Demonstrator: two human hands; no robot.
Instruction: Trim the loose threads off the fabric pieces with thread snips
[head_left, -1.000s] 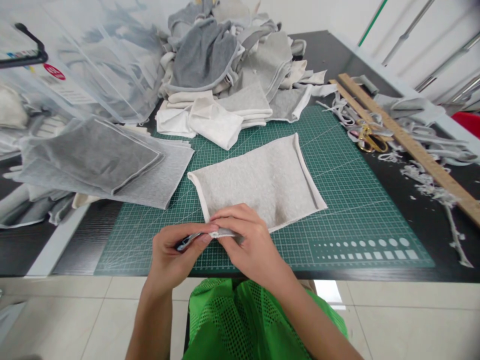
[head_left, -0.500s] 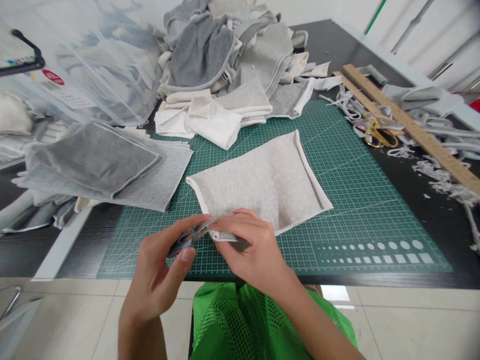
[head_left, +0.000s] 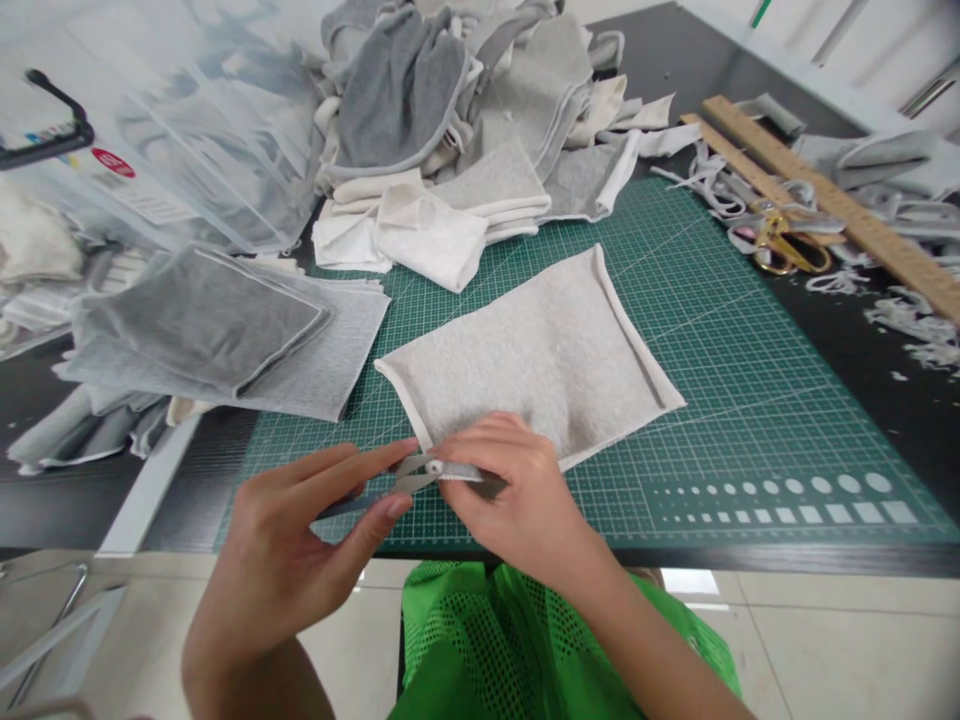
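A light grey fabric piece (head_left: 536, 350) with a pale hem lies on the green cutting mat (head_left: 720, 400). My left hand (head_left: 292, 545) holds small thread snips (head_left: 397, 480), their blades opened at the cloth's near corner. My right hand (head_left: 517, 495) pinches that near corner of the fabric piece between thumb and fingers, right beside the blade tips.
A heap of grey and white cloth pieces (head_left: 465, 120) fills the back of the table. Flat grey pieces (head_left: 217, 330) are stacked at the left, beside clear plastic bags (head_left: 172, 120). Gold scissors (head_left: 787, 245), a wooden ruler (head_left: 832, 205) and fabric trimmings lie at the right.
My left hand has drawn back toward me and to the left, and the snips' blades have opened at the cloth corner. My right hand keeps its pinch.
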